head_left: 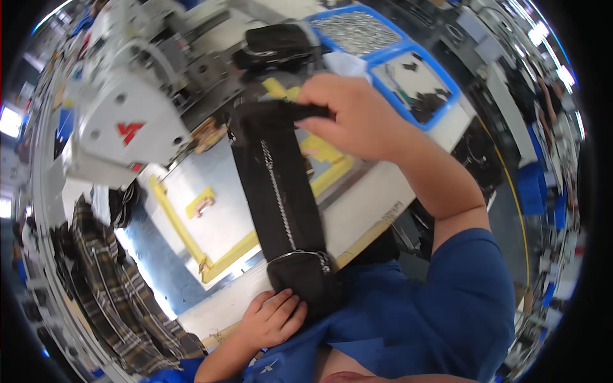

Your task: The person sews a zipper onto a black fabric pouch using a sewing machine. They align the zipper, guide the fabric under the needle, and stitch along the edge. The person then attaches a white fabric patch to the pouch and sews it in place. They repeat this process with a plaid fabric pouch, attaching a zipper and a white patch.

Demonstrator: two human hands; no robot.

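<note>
A long black fabric bag (278, 198) with a silver zipper stretches across the table edge toward my body. At its near end, my left hand (273, 318) has its fingers closed together against the black cloth; the thumb is hidden. My right hand (345, 115) pinches a dark flap or strap at the far end, between thumb and bent fingers, and is slightly blurred. A second silver zipper line crosses the bag near my left hand. What lies under the far end cannot be made out.
A white sewing machine (121, 127) stands left of the bag. Yellow strips (182, 226) frame the white work plate. Behind are a black pouch (278, 45) and blue-rimmed trays with metal pieces (354, 29) and dark pieces (428, 105). Plaid cloth (105, 268) hangs at left.
</note>
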